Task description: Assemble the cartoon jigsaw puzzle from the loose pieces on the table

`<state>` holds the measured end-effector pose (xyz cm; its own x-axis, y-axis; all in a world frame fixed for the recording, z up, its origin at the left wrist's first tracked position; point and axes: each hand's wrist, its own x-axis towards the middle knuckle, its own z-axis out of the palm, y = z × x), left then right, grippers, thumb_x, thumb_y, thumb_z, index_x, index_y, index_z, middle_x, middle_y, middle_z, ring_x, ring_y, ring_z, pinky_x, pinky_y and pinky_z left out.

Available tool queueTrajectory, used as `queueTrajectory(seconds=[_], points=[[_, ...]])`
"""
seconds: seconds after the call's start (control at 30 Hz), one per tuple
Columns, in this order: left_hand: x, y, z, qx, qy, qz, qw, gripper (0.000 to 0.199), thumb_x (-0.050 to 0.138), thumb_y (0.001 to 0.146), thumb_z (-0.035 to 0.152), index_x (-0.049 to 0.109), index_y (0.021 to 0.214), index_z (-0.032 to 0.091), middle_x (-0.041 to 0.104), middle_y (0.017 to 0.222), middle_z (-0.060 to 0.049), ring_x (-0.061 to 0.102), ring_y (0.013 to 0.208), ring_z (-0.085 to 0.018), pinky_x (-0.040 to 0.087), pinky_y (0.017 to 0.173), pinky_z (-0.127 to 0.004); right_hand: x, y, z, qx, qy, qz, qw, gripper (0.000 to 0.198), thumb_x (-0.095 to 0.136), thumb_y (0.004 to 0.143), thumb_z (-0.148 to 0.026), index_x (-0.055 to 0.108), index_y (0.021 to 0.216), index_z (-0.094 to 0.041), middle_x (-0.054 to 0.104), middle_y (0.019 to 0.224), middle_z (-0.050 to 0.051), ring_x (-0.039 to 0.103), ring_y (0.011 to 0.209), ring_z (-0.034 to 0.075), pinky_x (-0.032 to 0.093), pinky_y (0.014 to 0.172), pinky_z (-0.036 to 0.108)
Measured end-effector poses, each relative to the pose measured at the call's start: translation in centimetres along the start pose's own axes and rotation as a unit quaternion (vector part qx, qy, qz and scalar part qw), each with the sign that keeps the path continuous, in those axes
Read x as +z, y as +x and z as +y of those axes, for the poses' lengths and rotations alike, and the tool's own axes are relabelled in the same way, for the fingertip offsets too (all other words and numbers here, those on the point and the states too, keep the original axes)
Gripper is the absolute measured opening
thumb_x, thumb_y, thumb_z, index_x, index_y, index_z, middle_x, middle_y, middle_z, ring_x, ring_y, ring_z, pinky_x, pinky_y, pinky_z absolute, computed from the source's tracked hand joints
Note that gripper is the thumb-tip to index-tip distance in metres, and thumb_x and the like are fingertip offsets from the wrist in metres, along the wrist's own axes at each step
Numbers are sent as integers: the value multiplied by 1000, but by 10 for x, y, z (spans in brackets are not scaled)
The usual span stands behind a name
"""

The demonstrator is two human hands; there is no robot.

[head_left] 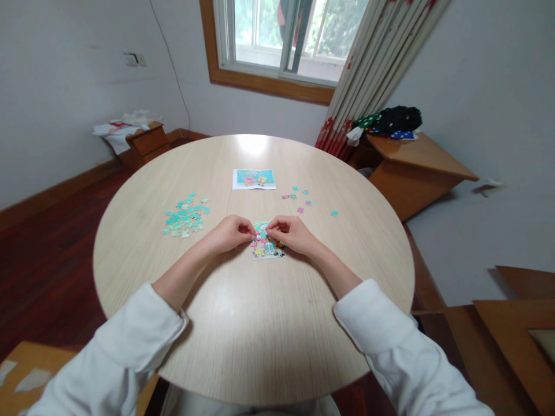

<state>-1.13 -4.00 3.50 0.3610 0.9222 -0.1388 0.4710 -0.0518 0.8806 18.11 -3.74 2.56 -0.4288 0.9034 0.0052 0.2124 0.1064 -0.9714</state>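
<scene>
A partly joined jigsaw puzzle (267,247) with cartoon figures lies flat near the middle of the round table. Over its left edge is my left hand (234,232), thumb and forefinger pinched at a small pink puzzle piece. My right hand (293,233) bends over the puzzle's right side, its fingertips pressed together; whatever they pinch is too small to make out. Both hands cover parts of the puzzle. Beyond them lies a printed picture sheet (254,179) with pink and yellow cartoon figures on blue-green.
A heap of turquoise puzzle pieces (185,216) is spread at the left on the wooden table (260,329). Several loose pink and turquoise pieces (300,210) lie to the right, with one turquoise piece (333,213) farther out. Small cabinets holding cloths stand behind the table.
</scene>
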Motion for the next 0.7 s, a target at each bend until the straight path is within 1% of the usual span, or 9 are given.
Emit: queueTrajectory(seconds=[0.1,0.33,0.7], points=[[1,0,1,8,11,10,1000,6,63,69,14,67,65,12,57,51,2,46,50,-8,37,54,-19,0,0,0,-2,-2,0,1000,20,65,66,-32,59,71,-14,56,59,-2,50,51,8,41,48,23],[0,2,-1,33,80,42,995,8,62,69,11,69,67,13,66,62,-2,55,59,-12,39,60,-21,-1,0,2,-1,2,-5,1000,20,66,66,-33,59,72,-14,56,58,-2,50,51,9,41,48,23],[3,1,-1,49,136,51,988,12,58,71,12,70,71,13,65,59,-1,52,57,-11,39,59,-22,-1,0,3,-5,1,-7,1000,19,64,67,-32,58,71,-14,54,57,-3,49,50,8,40,47,22]])
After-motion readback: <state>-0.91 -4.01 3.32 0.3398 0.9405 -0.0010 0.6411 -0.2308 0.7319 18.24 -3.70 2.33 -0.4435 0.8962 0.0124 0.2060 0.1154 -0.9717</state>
